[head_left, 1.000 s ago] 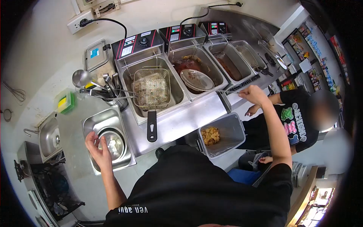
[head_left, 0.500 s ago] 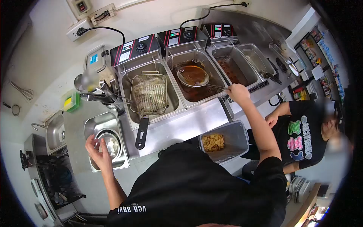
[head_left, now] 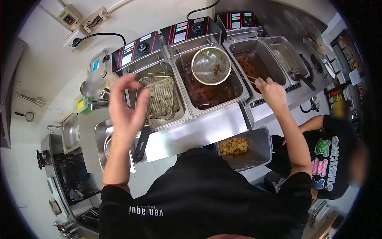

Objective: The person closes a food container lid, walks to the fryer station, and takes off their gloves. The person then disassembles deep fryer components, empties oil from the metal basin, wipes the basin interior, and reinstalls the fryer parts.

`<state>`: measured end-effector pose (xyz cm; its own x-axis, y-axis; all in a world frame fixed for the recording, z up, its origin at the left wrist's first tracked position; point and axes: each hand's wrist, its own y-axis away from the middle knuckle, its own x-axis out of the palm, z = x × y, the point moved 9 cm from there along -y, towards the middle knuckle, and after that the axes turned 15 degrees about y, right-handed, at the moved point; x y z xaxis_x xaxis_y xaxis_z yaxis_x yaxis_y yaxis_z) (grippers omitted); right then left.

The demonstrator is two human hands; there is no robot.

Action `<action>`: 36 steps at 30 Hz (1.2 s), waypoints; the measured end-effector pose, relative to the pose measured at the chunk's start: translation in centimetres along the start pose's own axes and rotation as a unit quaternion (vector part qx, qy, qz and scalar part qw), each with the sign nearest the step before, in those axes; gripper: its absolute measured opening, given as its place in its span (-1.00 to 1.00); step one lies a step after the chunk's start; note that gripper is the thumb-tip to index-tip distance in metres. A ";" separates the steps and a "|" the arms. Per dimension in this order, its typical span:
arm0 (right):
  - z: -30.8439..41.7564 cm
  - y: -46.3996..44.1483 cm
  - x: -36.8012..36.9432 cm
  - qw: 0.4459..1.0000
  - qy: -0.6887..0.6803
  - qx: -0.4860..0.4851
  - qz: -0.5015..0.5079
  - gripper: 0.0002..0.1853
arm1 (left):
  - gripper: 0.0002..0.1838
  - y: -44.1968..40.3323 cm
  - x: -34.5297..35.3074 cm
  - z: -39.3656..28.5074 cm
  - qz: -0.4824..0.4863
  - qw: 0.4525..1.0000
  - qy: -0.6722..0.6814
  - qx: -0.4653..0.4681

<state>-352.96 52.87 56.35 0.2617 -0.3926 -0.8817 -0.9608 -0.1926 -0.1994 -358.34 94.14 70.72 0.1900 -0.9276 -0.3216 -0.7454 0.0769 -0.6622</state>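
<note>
My right hand (head_left: 272, 92) grips the thin handle of a round fine-mesh skimmer (head_left: 211, 66). Small dark crumbs lie in its mesh, and it is above the dark oil of the middle fryer (head_left: 207, 95). Raised near the left fryer (head_left: 184, 109), my left hand (head_left: 129, 103) has its fingers apart and holds nothing. Just right of that hand, a wire basket (head_left: 159, 97) with a black handle rests in the left fryer. The right fryer (head_left: 250, 65) holds reddish-brown oil.
A grey bin (head_left: 260, 153) with golden fried pieces stands below the counter (head_left: 191, 137). Another person in a black shirt (head_left: 328, 159) is at the right. Metal utensils and a steel pan (head_left: 103, 129) are left of the fryers. A small sink (head_left: 71, 135) is farther left.
The skimmer has risen from the oil of the middle fryer, now drained of liquid. My left hand has moved up and right from over the steel pan. The view has shifted.
</note>
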 end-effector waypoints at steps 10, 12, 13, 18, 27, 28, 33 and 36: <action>1.3 -1.1 2.1 0.983 0.053 -0.148 -0.092 -0.53 | -0.77 6.2 15.2 -16.5 0.424 0.594 0.677 -0.095; 1.4 -0.3 1.2 0.982 0.032 -0.156 -0.097 -0.59 | -0.72 5.6 13.8 -18.6 0.434 0.510 0.742 -0.028; 1.2 0.1 1.4 0.987 -0.013 -0.153 -0.045 -0.64 | -0.74 6.2 14.0 -19.1 0.423 0.490 0.762 -0.033; -0.5 1.8 0.7 0.984 -0.136 -0.092 0.070 -0.70 | -0.65 7.4 11.9 -20.2 0.417 0.424 0.803 -0.020; -0.2 4.1 -1.8 0.931 -0.265 0.012 0.251 -0.69 | -0.70 8.3 8.9 -21.0 0.471 0.440 0.765 0.004; 0.0 4.0 -2.7 0.932 -0.262 0.016 0.250 -0.69 | -0.72 8.1 8.3 -20.5 0.486 0.454 0.746 0.014; 2.1 3.3 -3.4 0.900 -0.270 0.007 0.343 -0.66 | -0.69 7.8 4.8 -15.0 0.484 0.601 0.636 0.005; 2.7 2.5 -3.2 0.899 -0.214 0.001 0.382 -0.66 | -0.73 7.7 0.6 -8.4 0.329 0.733 0.590 -0.080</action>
<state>-356.42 56.04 57.52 -0.5340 -0.0278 -0.8450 -0.8451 -0.0123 0.5344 -369.34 91.07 71.11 -0.8590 -0.3857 0.3366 -0.5105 0.6941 -0.5075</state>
